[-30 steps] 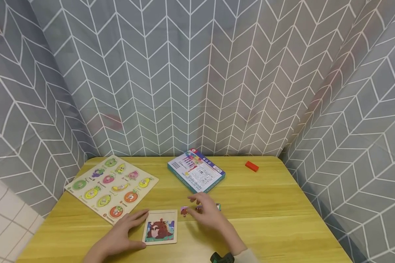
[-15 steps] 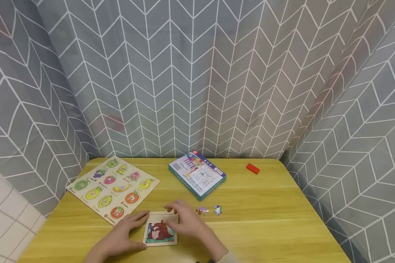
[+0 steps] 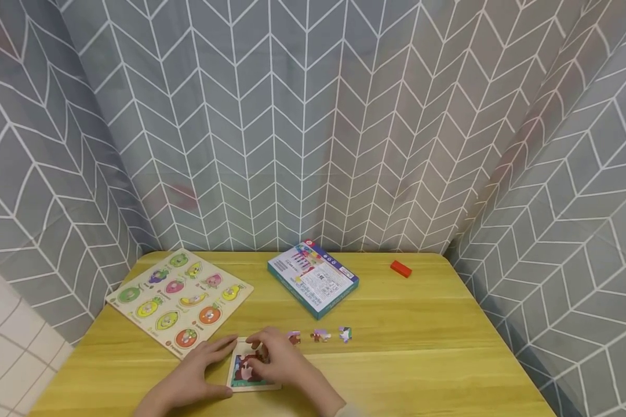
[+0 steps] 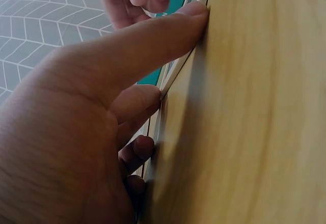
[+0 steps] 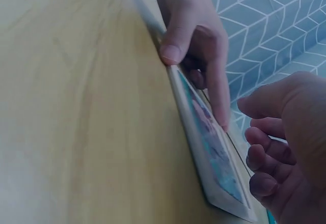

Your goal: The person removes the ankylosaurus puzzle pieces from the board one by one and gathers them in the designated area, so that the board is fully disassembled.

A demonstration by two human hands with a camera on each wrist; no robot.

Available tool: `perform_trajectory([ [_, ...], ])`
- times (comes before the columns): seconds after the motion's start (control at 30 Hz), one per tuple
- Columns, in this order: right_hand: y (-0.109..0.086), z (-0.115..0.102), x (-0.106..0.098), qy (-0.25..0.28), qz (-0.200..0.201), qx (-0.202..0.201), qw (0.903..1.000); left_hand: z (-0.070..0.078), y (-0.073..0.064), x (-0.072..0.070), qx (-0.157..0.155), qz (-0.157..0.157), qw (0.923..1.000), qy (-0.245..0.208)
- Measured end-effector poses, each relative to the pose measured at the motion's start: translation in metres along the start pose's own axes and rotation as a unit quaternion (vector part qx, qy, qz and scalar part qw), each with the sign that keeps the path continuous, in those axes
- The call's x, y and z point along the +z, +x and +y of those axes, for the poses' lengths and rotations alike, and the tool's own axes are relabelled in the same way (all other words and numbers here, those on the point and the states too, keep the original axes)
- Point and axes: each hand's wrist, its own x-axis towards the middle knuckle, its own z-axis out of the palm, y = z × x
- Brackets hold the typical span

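Observation:
A small wooden jigsaw puzzle point(image 3: 235, 382) in a pale frame lies on the table, showing part of a brown dinosaur picture. My left hand point(image 3: 190, 376) holds its left side, thumb at the near corner and index finger at the far corner. In the left wrist view the thumb point(image 4: 188, 18) meets the frame's edge. My right hand point(image 3: 281, 359) is over the picture's right part, hiding it. In the right wrist view its fingers point(image 5: 262, 155) are loosely bent, with nothing seen between thumb and fingers. Beside it lie puzzle pieces: a brown-purple one point(image 3: 294, 337), a middle one point(image 3: 320, 335) and a green-white one point(image 3: 346, 333).
A wooden fruit peg board point(image 3: 179, 298) lies at the left. Behind the loose pieces is a flat box point(image 3: 313, 278) with a teal side. A red block point(image 3: 401, 269) sits near the table's back right. Patterned curtains point(image 3: 302, 127) enclose the table.
My right hand has moved left from above the loose pieces to the puzzle, uncovering those pieces. The left hand has stayed at the puzzle's left side.

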Motion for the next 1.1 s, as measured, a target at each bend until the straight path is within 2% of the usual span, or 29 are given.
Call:
perform_trajectory([
  [0.1,0.000,0.003,0.006,0.000,-0.005,0.006,1.0000,0.001,0.000,0.000,-0.004,-0.005,1.0000,-0.005],
  [0.53,-0.004,0.005,0.020,-0.083,0.007,-0.009,0.9964,-0.004,0.002,0.003,-0.013,-0.018,0.9994,-0.025],
  [0.67,-0.007,0.001,0.022,-0.094,-0.001,-0.004,0.9956,-0.005,0.001,0.004,-0.013,-0.019,0.9994,-0.025],
  [0.9,-0.006,-0.004,0.023,-0.111,0.004,-0.005,0.9938,-0.006,0.002,0.002,-0.013,-0.021,0.9984,-0.051],
  [1.1,-0.004,-0.004,0.025,-0.123,0.010,-0.005,0.9923,-0.006,0.002,0.002,-0.015,-0.021,0.9987,-0.044],
])
